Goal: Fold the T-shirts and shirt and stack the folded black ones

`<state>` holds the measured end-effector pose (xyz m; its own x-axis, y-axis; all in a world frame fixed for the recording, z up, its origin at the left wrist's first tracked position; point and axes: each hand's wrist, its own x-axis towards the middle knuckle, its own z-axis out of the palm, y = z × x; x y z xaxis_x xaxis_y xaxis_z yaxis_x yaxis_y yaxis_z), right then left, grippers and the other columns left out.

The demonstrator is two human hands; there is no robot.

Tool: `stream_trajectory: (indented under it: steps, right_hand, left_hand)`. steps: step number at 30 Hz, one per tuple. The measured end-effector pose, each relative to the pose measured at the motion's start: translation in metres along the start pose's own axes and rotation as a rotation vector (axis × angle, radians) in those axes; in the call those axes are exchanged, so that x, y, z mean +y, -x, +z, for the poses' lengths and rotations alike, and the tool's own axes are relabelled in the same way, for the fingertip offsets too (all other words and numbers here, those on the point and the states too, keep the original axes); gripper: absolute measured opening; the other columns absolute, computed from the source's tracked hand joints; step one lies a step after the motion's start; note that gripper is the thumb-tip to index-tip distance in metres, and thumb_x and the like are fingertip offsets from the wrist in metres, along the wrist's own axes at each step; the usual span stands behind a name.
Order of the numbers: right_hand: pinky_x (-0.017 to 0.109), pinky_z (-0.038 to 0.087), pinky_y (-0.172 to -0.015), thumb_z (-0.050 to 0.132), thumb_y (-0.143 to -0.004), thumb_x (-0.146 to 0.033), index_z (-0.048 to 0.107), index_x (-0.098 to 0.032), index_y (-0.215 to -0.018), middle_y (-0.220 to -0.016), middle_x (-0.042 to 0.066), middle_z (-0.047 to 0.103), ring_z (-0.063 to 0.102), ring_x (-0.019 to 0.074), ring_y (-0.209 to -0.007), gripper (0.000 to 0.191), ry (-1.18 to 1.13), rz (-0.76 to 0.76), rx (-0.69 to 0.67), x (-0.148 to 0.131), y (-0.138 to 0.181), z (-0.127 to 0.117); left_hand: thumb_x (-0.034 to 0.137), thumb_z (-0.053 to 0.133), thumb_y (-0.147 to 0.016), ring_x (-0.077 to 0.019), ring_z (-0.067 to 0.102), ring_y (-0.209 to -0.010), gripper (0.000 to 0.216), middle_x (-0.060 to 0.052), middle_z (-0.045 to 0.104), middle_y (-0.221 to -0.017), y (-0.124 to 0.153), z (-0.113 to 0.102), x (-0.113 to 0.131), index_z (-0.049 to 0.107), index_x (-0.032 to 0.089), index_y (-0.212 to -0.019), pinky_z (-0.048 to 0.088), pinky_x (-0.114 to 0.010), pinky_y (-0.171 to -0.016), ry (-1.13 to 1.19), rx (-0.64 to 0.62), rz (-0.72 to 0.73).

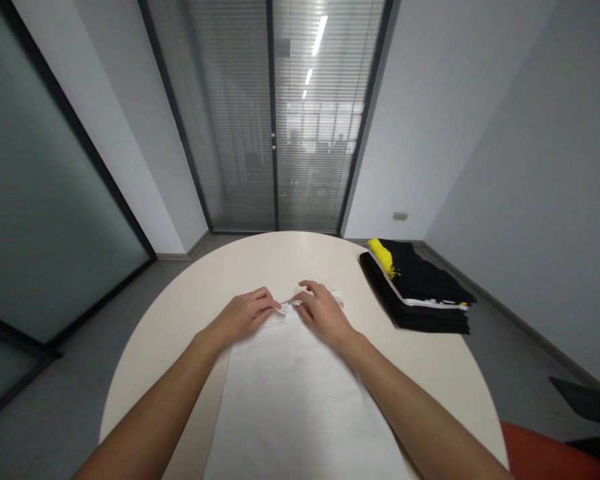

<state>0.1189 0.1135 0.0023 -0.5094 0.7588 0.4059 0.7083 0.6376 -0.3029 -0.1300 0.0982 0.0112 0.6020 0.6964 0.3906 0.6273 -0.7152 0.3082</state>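
Observation:
A white cloth garment (300,393) lies spread on the round table, running from its middle toward me. Its far end is bunched up between my hands. My left hand (245,317) pinches the gathered edge at the garment's far left, fingers closed on the fabric. On the far right of that edge, my right hand (323,310) also grips the fabric between thumb and fingers. Some crumpled white cloth shows behind the right fingers. Whether the piece is a shirt cannot be made out.
The round cream table (180,313) stands before a glass door (275,120) with blinds. A folded stack of black clothes (425,287), with yellow and white parts, lies at the table's right edge. A red chair seat (555,453) stands at lower right.

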Motion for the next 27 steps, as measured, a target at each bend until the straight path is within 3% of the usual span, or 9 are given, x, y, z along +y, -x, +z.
stream_trajectory:
  steps: [4,8,11,14,16,19,22,25,27]
  right_hand:
    - [0.042,0.039,-0.102,0.048,-0.1,-0.021,0.067,-0.026,-0.121,-0.128,0.008,0.063,0.053,0.0228,-0.118,0.028,-0.005,0.016,-0.015,0.003,0.0,0.003]
    - [0.05,0.031,-0.108,0.059,-0.096,-0.037,0.066,-0.024,-0.123,-0.144,0.011,0.052,0.042,0.029,-0.133,0.031,0.033,0.06,0.016,0.008,0.003,0.003]
    - [0.051,0.031,-0.108,0.067,-0.088,-0.042,0.066,-0.024,-0.124,-0.146,0.012,0.048,0.038,0.0311,-0.135,0.041,0.036,0.068,-0.031,0.012,0.003,0.003]
    - [0.049,0.032,-0.105,0.07,-0.085,-0.046,0.068,-0.023,-0.121,-0.132,0.013,0.058,0.045,0.0307,-0.126,0.043,0.055,0.035,-0.092,0.013,-0.002,0.001]
    - [0.046,0.034,-0.101,0.066,-0.089,-0.043,0.07,-0.022,-0.111,-0.116,0.011,0.065,0.052,0.0281,-0.115,0.031,0.07,0.006,-0.163,0.011,-0.01,-0.003]
    - [0.035,0.038,-0.088,0.051,-0.098,-0.031,0.068,-0.019,-0.096,-0.099,0.009,0.07,0.062,0.0217,-0.096,0.021,0.066,-0.018,-0.278,0.009,-0.023,-0.014]
    - [0.028,0.038,-0.073,0.042,-0.102,-0.026,0.065,-0.018,-0.092,-0.089,0.008,0.071,0.064,0.0186,-0.082,0.026,-0.004,0.001,-0.322,0.007,-0.032,-0.027]
    - [0.026,0.04,-0.069,0.05,-0.098,-0.036,0.066,-0.019,-0.097,-0.09,0.007,0.072,0.065,0.0191,-0.08,0.023,-0.101,-0.017,-0.372,0.007,-0.034,-0.034]
    - [0.027,0.042,-0.069,0.067,-0.087,-0.047,0.067,-0.021,-0.104,-0.098,0.006,0.074,0.066,0.0209,-0.083,0.031,-0.125,-0.035,-0.44,0.008,-0.034,-0.035]
  left_hand:
    - [0.031,0.043,-0.104,-0.0156,0.066,-0.094,0.03,-0.005,0.067,-0.108,-0.001,0.0,0.001,0.07,0.024,-0.116,0.051,-0.028,-0.087,-0.015,0.031,-0.067]
    - [0.036,0.043,-0.103,-0.0192,0.064,-0.108,0.035,-0.007,0.066,-0.123,0.001,0.003,-0.006,0.063,0.023,-0.129,0.051,-0.033,-0.097,-0.072,0.091,-0.173]
    - [0.043,0.058,-0.095,-0.0269,0.055,-0.129,0.04,-0.011,0.056,-0.144,0.005,0.006,-0.014,0.064,0.022,-0.129,0.044,-0.044,-0.11,-0.129,0.073,-0.183]
    - [0.047,0.07,-0.087,-0.0342,0.04,-0.142,0.044,-0.013,0.043,-0.156,0.007,0.005,-0.015,0.068,0.02,-0.121,0.036,-0.053,-0.115,-0.188,0.033,-0.123]
    - [0.045,0.07,-0.087,-0.0323,0.046,-0.137,0.038,-0.012,0.051,-0.149,0.006,0.003,-0.013,0.07,0.021,-0.116,0.04,-0.05,-0.112,-0.186,-0.014,-0.052]
    - [0.034,0.058,-0.097,-0.0245,0.062,-0.115,0.023,-0.007,0.069,-0.124,0.002,0.001,-0.006,0.071,0.025,-0.114,0.047,-0.042,-0.101,-0.17,-0.058,0.008]
    - [0.027,0.044,-0.103,-0.0208,0.068,-0.104,0.029,-0.005,0.074,-0.113,-0.001,0.0,-0.003,0.07,0.024,-0.116,0.05,-0.037,-0.095,-0.135,0.031,-0.085]
    - [0.031,0.041,-0.104,-0.02,0.068,-0.107,0.033,-0.005,0.073,-0.119,-0.001,0.001,-0.003,0.068,0.022,-0.119,0.052,-0.034,-0.095,-0.07,0.077,-0.183]
    - [0.031,0.041,-0.103,-0.0198,0.068,-0.109,0.034,-0.004,0.072,-0.122,0.0,0.003,-0.005,0.067,0.023,-0.123,0.052,-0.033,-0.096,-0.048,0.046,-0.184]
